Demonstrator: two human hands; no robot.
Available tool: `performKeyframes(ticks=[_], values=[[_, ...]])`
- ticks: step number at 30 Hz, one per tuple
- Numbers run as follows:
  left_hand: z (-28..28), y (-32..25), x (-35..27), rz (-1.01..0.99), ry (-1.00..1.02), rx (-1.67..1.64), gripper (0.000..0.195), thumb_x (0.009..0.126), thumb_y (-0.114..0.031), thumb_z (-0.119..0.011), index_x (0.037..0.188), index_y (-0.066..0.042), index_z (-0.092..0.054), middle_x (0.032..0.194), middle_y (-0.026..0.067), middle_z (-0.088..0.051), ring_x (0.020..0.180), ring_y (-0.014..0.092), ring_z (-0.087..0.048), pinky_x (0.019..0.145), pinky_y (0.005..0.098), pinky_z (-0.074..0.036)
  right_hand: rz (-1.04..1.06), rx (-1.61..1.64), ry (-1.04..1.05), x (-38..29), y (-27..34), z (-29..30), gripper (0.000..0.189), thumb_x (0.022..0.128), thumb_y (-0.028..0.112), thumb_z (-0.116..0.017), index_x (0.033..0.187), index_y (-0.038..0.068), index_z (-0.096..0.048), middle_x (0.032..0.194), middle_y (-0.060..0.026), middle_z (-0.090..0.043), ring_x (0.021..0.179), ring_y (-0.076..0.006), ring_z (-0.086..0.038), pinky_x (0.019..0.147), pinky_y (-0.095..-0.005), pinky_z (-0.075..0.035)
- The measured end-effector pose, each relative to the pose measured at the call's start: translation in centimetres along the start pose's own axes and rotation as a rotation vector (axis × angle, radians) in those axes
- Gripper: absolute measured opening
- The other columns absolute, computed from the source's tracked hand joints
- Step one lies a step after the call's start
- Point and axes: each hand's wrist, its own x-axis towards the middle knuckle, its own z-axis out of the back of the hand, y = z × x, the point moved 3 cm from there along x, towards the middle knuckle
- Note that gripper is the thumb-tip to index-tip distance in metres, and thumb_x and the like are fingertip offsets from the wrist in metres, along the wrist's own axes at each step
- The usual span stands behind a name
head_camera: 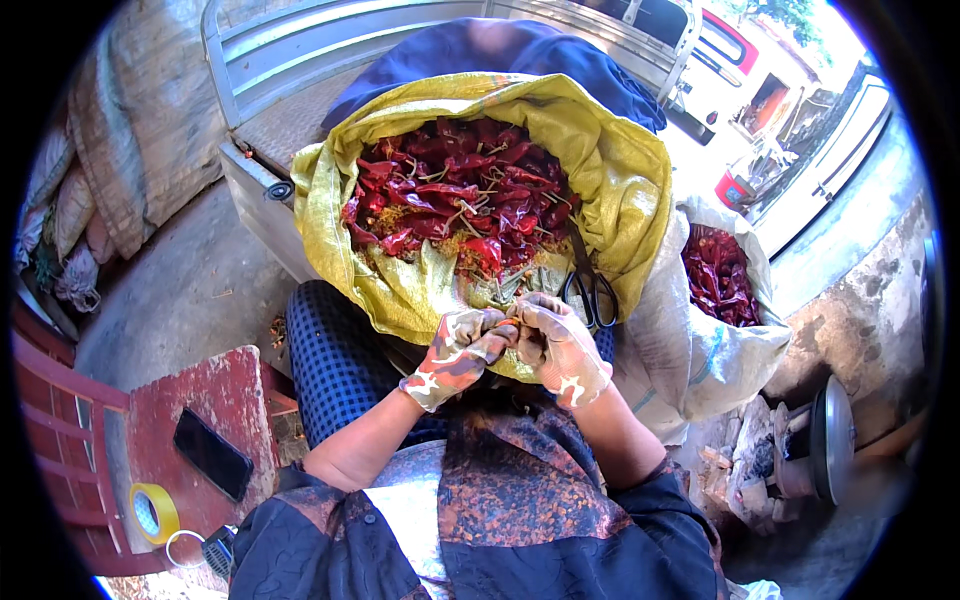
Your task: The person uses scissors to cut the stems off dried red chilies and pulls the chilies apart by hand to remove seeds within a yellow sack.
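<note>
My left hand (463, 352) and my right hand (561, 349) both wear camouflage-patterned work gloves. They meet over the near rim of a yellow woven sack (626, 165), pinching a small orange-red piece of dried chili pepper (511, 322) between them. My fingers hide most of that piece. Inside the sack lies a heap of dried red chili peppers (457, 187) with pale stems and yellow seeds. Just beyond my right hand, dark-handled scissors (589, 289) rest on the sack's inner side, blades pointing away. Cut stems (517, 283) lie near them on the sack's fold.
On the right stands a white woven sack (720, 360) of dried red chilies (720, 277). A worn red wooden chair (191, 390) at left carries a phone (214, 454) and a tape roll (155, 513). A metal vehicle bed (300, 52) is behind the yellow sack; a lidded pot (832, 442) sits lower right.
</note>
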Motion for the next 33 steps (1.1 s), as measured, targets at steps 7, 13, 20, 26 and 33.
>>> performKeyframes(ticks=[7,13,20,26,33], values=[[0.1,0.2,0.1,-0.106,-0.017,-0.041,0.02,0.083,-0.007,-0.06,0.101,0.002,-0.06,0.088,0.0008,-0.06,0.077,0.008,-0.054,0.071,0.0208,-0.043,-0.097,0.425,0.016,1.1,-2.0,1.5,0.007,0.089,0.015,-0.056,0.087,0.008,-0.055,0.069,0.0022,-0.048,0.051,-0.0067,-0.038,0.046,-0.0219,-0.031],[0.7,2.0,-0.4,0.028,-0.036,-0.299,0.027,0.084,-0.022,-0.065,0.097,0.0,-0.057,0.086,0.0047,-0.061,0.073,0.012,-0.057,0.065,0.0232,-0.046,0.13,-0.402,-0.034,1.8,0.9,1.8,0.019,0.086,0.017,-0.057,0.099,0.004,-0.056,0.082,-0.0028,-0.057,0.061,-0.0104,-0.05,0.056,-0.0249,-0.04],[1.1,-1.5,0.0,0.092,-0.079,-0.501,0.028,0.084,-0.026,-0.056,0.092,0.001,-0.055,0.068,0.0095,-0.058,0.058,0.018,-0.056,0.055,0.0261,-0.045,0.464,-1.531,-0.088,3.5,4.3,0.5,0.027,0.081,0.026,-0.064,0.098,0.005,-0.063,0.087,-0.0166,-0.063,0.074,-0.0308,-0.061,0.068,-0.0365,-0.048],[1.5,0.6,-0.1,0.258,-0.169,-0.81,0.018,0.082,-0.012,-0.046,0.092,-0.001,-0.055,0.07,0.0098,-0.057,0.06,0.02,-0.056,0.059,0.0337,-0.047,0.535,-1.663,-0.151,7.0,2.7,-2.2,0.044,0.079,0.031,-0.068,0.111,0.004,-0.057,0.097,-0.0202,-0.063,0.087,-0.0354,-0.062,0.073,-0.0386,-0.05],[1.5,0.3,-0.1,0.405,-0.056,-0.883,0.018,0.077,-0.005,-0.053,0.095,-0.009,-0.055,0.087,0.0075,-0.06,0.065,0.018,-0.055,0.061,0.0318,-0.047,0.575,-0.527,-0.085,7.8,3.0,2.4,0.018,0.084,0.009,-0.062,0.1,0.002,-0.062,0.08,-0.0027,-0.064,0.07,-0.0104,-0.059,0.059,-0.0196,-0.044]])
